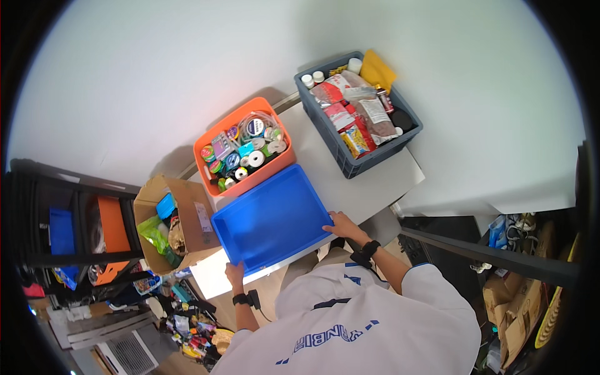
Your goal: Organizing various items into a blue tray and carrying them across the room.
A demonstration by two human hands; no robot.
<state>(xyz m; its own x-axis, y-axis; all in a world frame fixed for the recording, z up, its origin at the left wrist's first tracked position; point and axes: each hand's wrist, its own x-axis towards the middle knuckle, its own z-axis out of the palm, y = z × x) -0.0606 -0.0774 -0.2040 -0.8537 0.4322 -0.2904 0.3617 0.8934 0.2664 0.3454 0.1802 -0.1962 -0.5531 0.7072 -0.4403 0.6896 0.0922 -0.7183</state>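
A shallow blue plastic tray (274, 213) with nothing in it lies on the white table (375, 187). My left hand (235, 274) grips its near left corner, and my right hand (344, 226) holds the rim at the right end. Just beyond the tray stands an orange plastic bin (251, 183) full of tape rolls, spools and coiled tubing. Farther right is a grey plastic crate (328, 136) with packaged food pouches, white-capped bottles, a dark lidded container and a yellow pouch (375, 71) over its far corner.
An open cardboard box (194, 220) with mixed items stands left of the tray. Black shelving with bins (112, 225) is at the far left. Many loose items (197, 333) lie on the floor at lower left. A dark metal bar (487, 253) and cardboard (515, 318) are at the right.
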